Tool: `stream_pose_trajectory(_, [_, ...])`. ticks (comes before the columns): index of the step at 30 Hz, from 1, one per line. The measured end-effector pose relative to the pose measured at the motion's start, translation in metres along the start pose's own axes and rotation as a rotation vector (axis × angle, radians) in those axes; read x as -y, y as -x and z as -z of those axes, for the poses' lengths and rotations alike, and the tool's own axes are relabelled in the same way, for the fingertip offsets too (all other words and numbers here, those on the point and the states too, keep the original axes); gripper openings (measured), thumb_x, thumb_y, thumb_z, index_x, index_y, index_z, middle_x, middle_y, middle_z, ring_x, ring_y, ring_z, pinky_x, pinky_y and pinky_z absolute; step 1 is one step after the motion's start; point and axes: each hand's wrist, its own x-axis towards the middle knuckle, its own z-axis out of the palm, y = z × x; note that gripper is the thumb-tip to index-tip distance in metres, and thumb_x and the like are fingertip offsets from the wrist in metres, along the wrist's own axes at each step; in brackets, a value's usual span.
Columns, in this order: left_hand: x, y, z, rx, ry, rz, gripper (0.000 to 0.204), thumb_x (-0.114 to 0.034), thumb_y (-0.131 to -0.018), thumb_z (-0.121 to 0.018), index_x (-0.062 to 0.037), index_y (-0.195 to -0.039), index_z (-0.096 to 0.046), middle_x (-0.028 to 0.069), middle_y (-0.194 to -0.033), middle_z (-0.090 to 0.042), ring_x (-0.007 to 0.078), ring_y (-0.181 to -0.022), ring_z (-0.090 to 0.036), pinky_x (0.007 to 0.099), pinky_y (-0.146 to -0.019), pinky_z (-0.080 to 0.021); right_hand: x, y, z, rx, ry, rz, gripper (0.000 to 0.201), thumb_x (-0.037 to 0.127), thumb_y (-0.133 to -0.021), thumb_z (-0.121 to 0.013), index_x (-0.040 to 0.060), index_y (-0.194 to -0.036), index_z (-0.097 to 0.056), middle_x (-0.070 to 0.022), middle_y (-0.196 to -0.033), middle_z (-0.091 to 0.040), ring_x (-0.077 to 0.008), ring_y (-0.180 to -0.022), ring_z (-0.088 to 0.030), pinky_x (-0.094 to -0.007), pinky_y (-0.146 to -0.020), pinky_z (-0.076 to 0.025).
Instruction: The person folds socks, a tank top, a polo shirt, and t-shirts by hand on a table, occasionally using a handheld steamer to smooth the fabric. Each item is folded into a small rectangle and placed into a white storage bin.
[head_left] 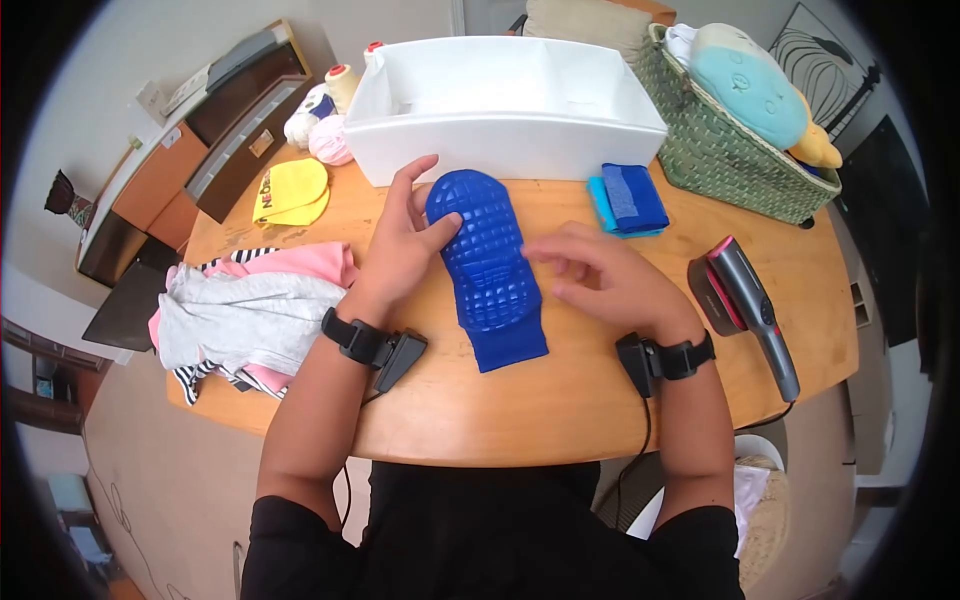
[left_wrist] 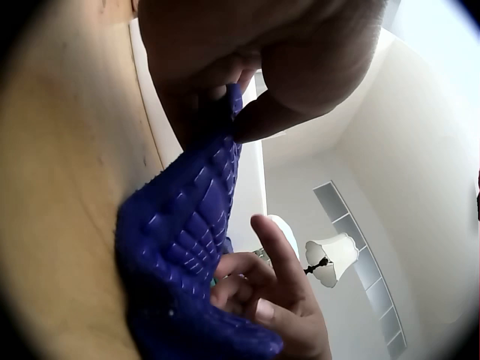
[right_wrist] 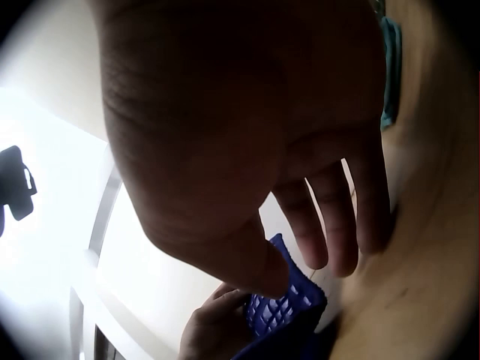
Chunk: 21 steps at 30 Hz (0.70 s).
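Note:
A blue sock (head_left: pixel 487 255) with a raised grip pattern lies at the middle of the table, its cuff toward the person. The left hand (head_left: pixel 398 245) pinches its upper left edge between thumb and fingers; the left wrist view shows the sock (left_wrist: pixel 180 232) partly lifted there. The right hand (head_left: pixel 605 278) is at the sock's right side, fingers relaxed and slightly bent, holding nothing. In the right wrist view the fingers of the right hand (right_wrist: pixel 300 172) hang apart beside the sock (right_wrist: pixel 281 307).
Behind the sock stands a white box (head_left: pixel 510 148). Folded blue socks (head_left: pixel 634 197), a green basket (head_left: pixel 735 150) and a grey handheld appliance (head_left: pixel 755 315) are at the right. A yellow item (head_left: pixel 292 192), yarn balls (head_left: pixel 331 140) and piled clothes (head_left: pixel 250 315) are at the left.

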Motion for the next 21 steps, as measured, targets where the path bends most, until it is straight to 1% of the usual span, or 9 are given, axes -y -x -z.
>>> stream_pose_trajectory(4, [-0.008, 0.004, -0.001, 0.116, 0.155, 0.029, 0.06, 0.006, -0.102, -0.063, 0.0, -0.156, -0.038, 0.0127, -0.125, -0.073, 0.0152, -0.112, -0.07, 0.0291, -0.098, -0.057, -0.004, -0.001, 0.007, 0.189, 0.125, 0.228, 0.034, 0.011, -0.088, -0.078, 0.0058, -0.121, -0.073, -0.0044, -0.115, -0.064, -0.018, -0.098, -0.06, -0.0307, -0.084, -0.048])
stream_pose_trajectory(5, [-0.013, 0.008, -0.002, 0.11, 0.162, 0.035, 0.06, 0.006, -0.102, -0.063, 0.0, -0.156, -0.038, 0.0127, -0.125, -0.073, 0.0152, -0.112, -0.07, 0.0291, -0.098, -0.057, -0.004, 0.0, 0.01, 0.198, 0.121, 0.221, 0.034, 0.011, -0.088, -0.078, 0.0058, -0.121, -0.073, -0.0044, -0.115, -0.064, -0.018, -0.098, -0.06, -0.0307, -0.084, -0.048])
stream_pose_trajectory(7, [-0.02, 0.016, -0.006, 0.223, 0.155, 0.053, 0.053, 0.003, -0.104, -0.064, 0.0006, -0.152, -0.044, 0.0127, -0.127, -0.073, 0.013, -0.113, -0.07, 0.0278, -0.097, -0.057, -0.003, 0.003, 0.015, 0.149, 0.048, -0.033, 0.037, 0.015, -0.086, -0.083, 0.0062, -0.12, -0.069, -0.0054, -0.111, -0.063, -0.0216, -0.1, -0.062, -0.0343, -0.088, -0.052])
stream_pose_trajectory(8, [-0.018, 0.017, -0.007, 0.219, 0.163, 0.055, 0.053, 0.003, -0.104, -0.064, 0.0006, -0.152, -0.044, 0.0127, -0.127, -0.073, 0.013, -0.113, -0.07, 0.0278, -0.097, -0.057, -0.001, 0.001, 0.012, 0.155, 0.05, -0.039, 0.037, 0.015, -0.086, -0.083, 0.0062, -0.12, -0.069, -0.0054, -0.111, -0.063, -0.0216, -0.1, -0.062, -0.0343, -0.088, -0.052])
stream_pose_trajectory(10, [-0.016, 0.018, -0.007, 0.199, 0.168, 0.036, 0.043, 0.001, -0.105, -0.064, 0.0019, -0.145, -0.05, 0.0113, -0.125, -0.074, 0.0117, -0.11, -0.071, 0.027, -0.095, -0.057, 0.005, -0.004, 0.0, -0.052, 0.053, 0.02, 0.044, 0.019, -0.084, -0.086, 0.0061, -0.12, -0.064, -0.0062, -0.106, -0.062, -0.0228, -0.1, -0.061, -0.0367, -0.09, -0.052])
stream_pose_trajectory(14, [-0.007, 0.012, -0.001, 0.122, 0.125, 0.036, 0.036, 0.0, -0.105, -0.063, 0.0027, -0.14, -0.053, 0.0101, -0.122, -0.074, 0.0108, -0.108, -0.071, 0.026, -0.093, -0.058, 0.01, -0.004, -0.009, 0.005, 0.176, 0.048, 0.054, 0.02, -0.081, -0.088, 0.007, -0.125, -0.061, -0.0091, -0.108, -0.061, -0.0266, -0.101, -0.061, -0.0368, -0.092, -0.051])
stream_pose_trajectory(17, [-0.005, 0.011, 0.002, 0.079, 0.187, 0.029, 0.034, -0.001, -0.106, -0.062, 0.0025, -0.138, -0.053, 0.0089, -0.118, -0.075, 0.0098, -0.104, -0.071, 0.025, -0.09, -0.057, 0.02, -0.004, -0.003, -0.016, 0.384, -0.078, 0.058, 0.02, -0.076, -0.091, 0.0075, -0.126, -0.063, -0.0122, -0.113, -0.061, -0.0328, -0.105, -0.06, -0.04, -0.096, -0.05])
stream_pose_trajectory(19, [0.0, 0.008, 0.005, 0.038, 0.192, 0.04, 0.031, -0.003, -0.108, -0.061, 0.0018, -0.137, -0.053, 0.008, -0.116, -0.075, 0.0095, -0.102, -0.071, 0.025, -0.089, -0.057, 0.021, -0.005, -0.009, 0.083, 0.375, 0.285, 0.061, 0.026, -0.075, -0.092, 0.0069, -0.126, -0.065, -0.0117, -0.117, -0.059, -0.0331, -0.107, -0.056, -0.0429, -0.098, -0.047])
stream_pose_trajectory(21, [0.002, 0.006, 0.005, 0.004, 0.182, 0.059, 0.03, -0.004, -0.108, -0.061, 0.0016, -0.137, -0.053, 0.0076, -0.114, -0.075, 0.0095, -0.102, -0.071, 0.025, -0.089, -0.057, 0.028, -0.004, -0.021, 0.123, 0.402, 0.281, 0.062, 0.027, -0.073, -0.093, 0.0076, -0.126, -0.066, -0.0116, -0.119, -0.06, -0.0338, -0.11, -0.056, -0.0442, -0.1, -0.046])
